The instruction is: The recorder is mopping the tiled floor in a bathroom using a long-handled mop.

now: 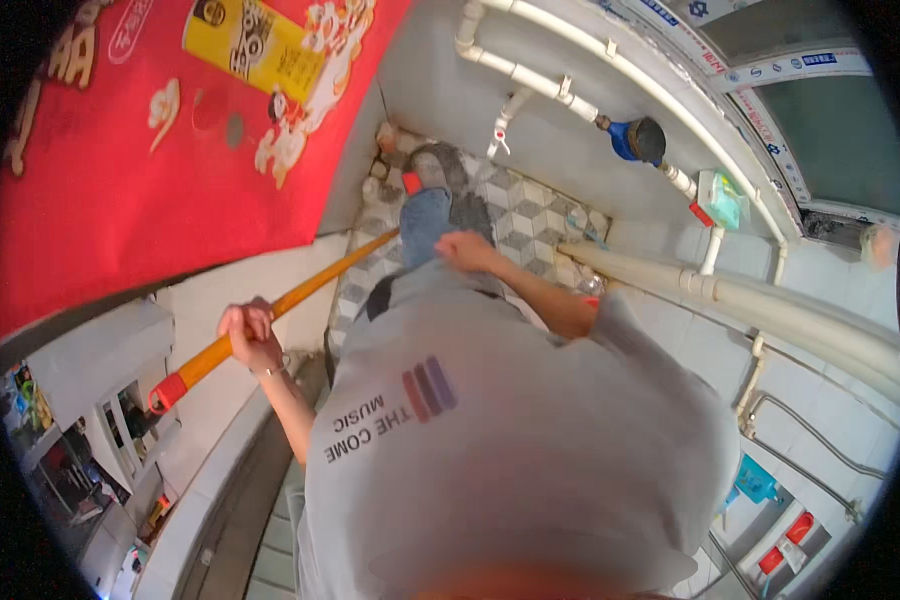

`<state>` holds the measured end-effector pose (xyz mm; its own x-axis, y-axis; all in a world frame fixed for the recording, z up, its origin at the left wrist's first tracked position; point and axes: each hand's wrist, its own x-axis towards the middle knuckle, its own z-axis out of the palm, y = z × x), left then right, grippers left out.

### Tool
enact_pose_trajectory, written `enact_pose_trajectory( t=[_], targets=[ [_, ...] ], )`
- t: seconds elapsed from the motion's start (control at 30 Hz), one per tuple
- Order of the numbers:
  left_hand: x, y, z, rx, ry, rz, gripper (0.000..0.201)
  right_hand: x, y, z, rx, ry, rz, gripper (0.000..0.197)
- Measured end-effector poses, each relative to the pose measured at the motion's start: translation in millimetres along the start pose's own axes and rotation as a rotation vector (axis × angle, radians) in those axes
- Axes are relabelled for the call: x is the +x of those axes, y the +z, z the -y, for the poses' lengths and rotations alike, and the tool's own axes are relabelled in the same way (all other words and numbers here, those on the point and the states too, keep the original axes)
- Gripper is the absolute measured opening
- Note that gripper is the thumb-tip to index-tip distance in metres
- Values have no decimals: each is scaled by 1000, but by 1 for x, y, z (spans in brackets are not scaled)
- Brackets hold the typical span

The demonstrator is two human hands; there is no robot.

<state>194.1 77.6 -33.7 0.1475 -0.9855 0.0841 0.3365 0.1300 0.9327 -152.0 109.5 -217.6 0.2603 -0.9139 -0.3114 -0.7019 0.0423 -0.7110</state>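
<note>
My left hand [250, 335] is closed round an orange-brown wooden pole [320, 282] close to its red-capped end. The pole slants down and away toward the floor, and its far end passes out of sight behind my jeans leg [425, 222]. Beside the leg lies a dark grey, shaggy mass [470, 215] that looks like a mop head; its join with the pole is hidden. My right hand [467, 250] hangs in front of the leg with its fingers curled in, and nothing shows in it.
A large red printed sheet [200, 180] hangs at the upper left. Patterned tiles [530, 215] cover the floor. White pipes [530, 75] with a blue water meter [637, 140] run along the wall, and a thick pipe [750, 292] is at the right. Cluttered shelves [100, 440] stand lower left.
</note>
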Motion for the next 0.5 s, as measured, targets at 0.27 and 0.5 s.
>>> enact_pose_trajectory(
  t=[0.27, 0.5],
  targets=[
    [-19, -7, -7, 55, 6, 26, 36, -10, -22, 38, -87, 145, 34, 30],
    [-10, -25, -11, 87, 7, 9, 33, -29, 12, 25, -68, 211, -85, 30]
  ],
)
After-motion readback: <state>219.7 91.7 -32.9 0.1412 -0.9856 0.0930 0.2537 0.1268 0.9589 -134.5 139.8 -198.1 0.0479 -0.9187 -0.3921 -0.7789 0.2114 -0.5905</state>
